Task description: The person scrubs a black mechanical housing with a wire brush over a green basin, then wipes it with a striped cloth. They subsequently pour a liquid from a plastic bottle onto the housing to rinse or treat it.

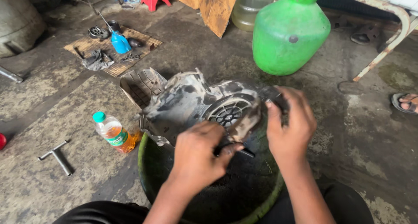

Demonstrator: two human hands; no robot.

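Head view, left hand (198, 156) grip pinching brush (237, 149), right hand (289, 126) grip clasping engine cover (196, 102)

A stained concrete floor (365, 145) carries a green plastic jug (290, 32) at upper right, an orange-liquid bottle (114, 133) (lying on its side) and a metal T-wrench (56, 155) at left, and a woven mat (114, 49) at upper left.
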